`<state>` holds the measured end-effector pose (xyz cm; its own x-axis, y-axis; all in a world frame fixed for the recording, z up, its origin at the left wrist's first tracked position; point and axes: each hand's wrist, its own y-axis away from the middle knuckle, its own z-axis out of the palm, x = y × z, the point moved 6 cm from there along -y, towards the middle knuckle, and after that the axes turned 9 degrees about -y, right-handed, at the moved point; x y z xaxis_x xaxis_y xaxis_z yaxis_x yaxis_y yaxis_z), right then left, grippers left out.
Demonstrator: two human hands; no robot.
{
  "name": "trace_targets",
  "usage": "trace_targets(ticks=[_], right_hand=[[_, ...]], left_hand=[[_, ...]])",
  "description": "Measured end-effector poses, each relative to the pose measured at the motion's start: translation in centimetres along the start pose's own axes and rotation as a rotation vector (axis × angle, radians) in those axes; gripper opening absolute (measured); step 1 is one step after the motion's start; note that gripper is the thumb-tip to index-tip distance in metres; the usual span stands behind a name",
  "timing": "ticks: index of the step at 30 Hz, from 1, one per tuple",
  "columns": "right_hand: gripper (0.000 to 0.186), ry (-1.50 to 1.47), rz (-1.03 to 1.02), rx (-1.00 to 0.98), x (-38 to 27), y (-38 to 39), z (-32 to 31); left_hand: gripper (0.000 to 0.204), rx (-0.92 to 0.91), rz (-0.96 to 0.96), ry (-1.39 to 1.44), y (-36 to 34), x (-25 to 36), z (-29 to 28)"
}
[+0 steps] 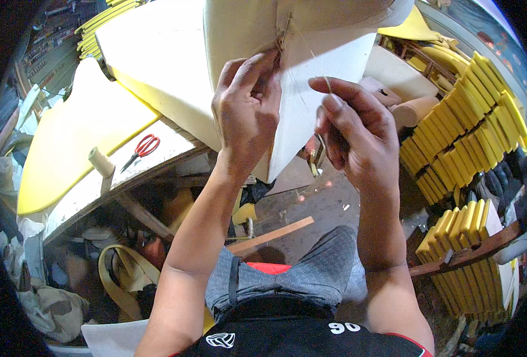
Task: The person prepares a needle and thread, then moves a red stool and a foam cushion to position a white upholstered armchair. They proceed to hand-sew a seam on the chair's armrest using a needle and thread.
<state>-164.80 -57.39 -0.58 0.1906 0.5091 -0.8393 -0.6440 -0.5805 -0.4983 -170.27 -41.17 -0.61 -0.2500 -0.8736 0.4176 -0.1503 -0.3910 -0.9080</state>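
Your left hand (246, 110) pinches the white padded cover (239, 33) at its seam. Your right hand (358, 128) clamps a thin, pale thread (312, 53); red-handled scissors (142, 151) lie left.

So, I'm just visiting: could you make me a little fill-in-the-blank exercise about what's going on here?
1. The scissors on the bench have ____ handles.
2. In the picture, the scissors lie to the ____ of the thread spool.
3. Thread runs from the pale padded piece to the fingers of the person's ____ hand.
4. The stacked pads are mostly ____.

Missing words: red; right; right; yellow.
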Motion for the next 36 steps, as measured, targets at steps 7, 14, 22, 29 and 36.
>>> trace_targets(ticks=[7, 14, 22, 29, 36], right_hand=[[0.031, -0.109, -0.106, 0.045, -2.1, 2.9, -0.9], [0.032, -0.132, -0.131, 0.049, -2.2, 3.2, -1.5], [0.032, -0.155, -0.110, 0.041, -1.8, 3.3, -1.5], [0.030, -0.121, -0.084, 0.062, -1.1, 3.6, -2.0], [0.030, -0.050, 0.017, 0.080, 0.5, 3.8, -2.2]], left_hand=[[0.015, 0.184, 0.210, -0.191, 0.0, 0.9, 0.1], [0.009, 0.195, 0.256, -0.302, 0.0, 1.2, 0.5], [0.006, 0.121, 0.190, -0.324, -0.5, 1.7, 0.7], [0.008, 0.070, 0.128, -0.349, -0.7, 2.2, 0.1], [0.008, -0.016, 0.060, -0.389, 0.3, 1.5, 0.2]])
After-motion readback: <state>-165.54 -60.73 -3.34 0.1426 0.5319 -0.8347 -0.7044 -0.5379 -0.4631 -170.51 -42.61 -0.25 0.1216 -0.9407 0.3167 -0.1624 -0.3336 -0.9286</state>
